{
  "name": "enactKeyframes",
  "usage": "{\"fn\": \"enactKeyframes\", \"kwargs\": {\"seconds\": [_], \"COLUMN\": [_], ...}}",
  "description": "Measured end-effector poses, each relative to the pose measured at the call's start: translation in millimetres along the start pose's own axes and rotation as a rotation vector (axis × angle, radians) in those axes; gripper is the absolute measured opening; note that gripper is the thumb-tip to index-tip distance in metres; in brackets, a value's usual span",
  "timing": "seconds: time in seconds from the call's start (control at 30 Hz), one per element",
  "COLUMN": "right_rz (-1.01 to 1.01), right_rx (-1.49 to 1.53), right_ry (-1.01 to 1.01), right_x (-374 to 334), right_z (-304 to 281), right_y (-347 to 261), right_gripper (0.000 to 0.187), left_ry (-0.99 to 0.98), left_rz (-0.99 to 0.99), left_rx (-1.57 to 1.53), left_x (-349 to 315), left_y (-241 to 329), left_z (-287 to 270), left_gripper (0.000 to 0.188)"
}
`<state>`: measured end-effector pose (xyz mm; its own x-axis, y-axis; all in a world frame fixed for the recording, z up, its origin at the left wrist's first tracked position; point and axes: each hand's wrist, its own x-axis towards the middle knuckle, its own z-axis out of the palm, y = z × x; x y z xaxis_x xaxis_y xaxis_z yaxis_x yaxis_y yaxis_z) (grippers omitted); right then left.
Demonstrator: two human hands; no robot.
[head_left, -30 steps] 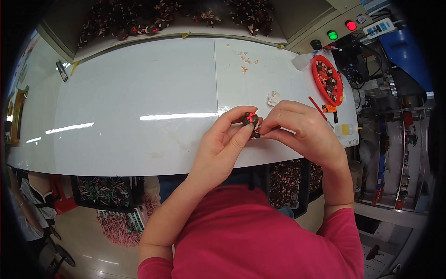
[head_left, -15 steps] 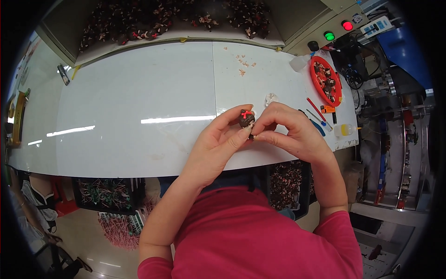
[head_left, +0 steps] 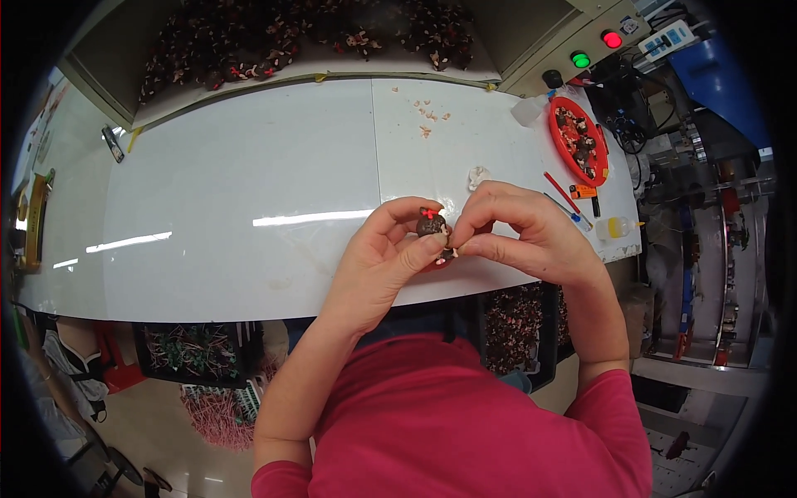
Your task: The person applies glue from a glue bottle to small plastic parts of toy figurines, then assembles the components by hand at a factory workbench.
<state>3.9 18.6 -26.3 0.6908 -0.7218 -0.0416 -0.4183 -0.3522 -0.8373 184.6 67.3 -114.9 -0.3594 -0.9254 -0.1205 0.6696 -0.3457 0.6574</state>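
Note:
Above the table's near edge, my left hand (head_left: 374, 266) is closed around a small doll figurine (head_left: 431, 225) with dark brown hair and a red bow. Its head points up between my thumb and fingers. My right hand (head_left: 535, 232) pinches with thumb and forefinger at the figurine's right side, low on its body. A tiny pale part, perhaps an arm, shows at those fingertips. My fingers cover much of the body.
Small pale pieces (head_left: 426, 131) and a crumpled white wad (head_left: 478, 176) lie beyond my hands. To the right are a red basket (head_left: 558, 141) of figurine parts, a red pen (head_left: 562, 192) and a yellow-tipped bottle (head_left: 615, 228). A lit-button booth (head_left: 531, 70) holding piled figurines stands behind.
The figurine has tilted slightly, and more of its lower body shows beneath my left thumb. My right fingertips stay at its side. The whole view has shifted a little.

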Motion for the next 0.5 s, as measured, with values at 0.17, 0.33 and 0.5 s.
{"fn": "enactKeyframes", "kwargs": {"seconds": [0.17,0.33,0.5], "right_rz": [0.003,0.02,0.028], "right_rx": [0.012,-0.008,-0.054], "right_ry": [-0.029,-0.067,-0.087], "right_x": [0.3,2.4,5.6], "right_z": [0.3,-0.8,-4.0], "right_y": [-2.4,-5.2,-14.0], "right_gripper": [0.009,0.008,0.008], "left_ry": [0.024,0.007,0.014], "left_rz": [-0.006,-0.014,-0.017], "left_rx": [-0.01,0.005,-0.002], "left_x": [-0.8,0.2,0.0], "left_y": [0.1,-0.5,-1.1], "left_z": [1.1,-1.3,-2.2], "left_gripper": [0.031,0.032,0.033]}}
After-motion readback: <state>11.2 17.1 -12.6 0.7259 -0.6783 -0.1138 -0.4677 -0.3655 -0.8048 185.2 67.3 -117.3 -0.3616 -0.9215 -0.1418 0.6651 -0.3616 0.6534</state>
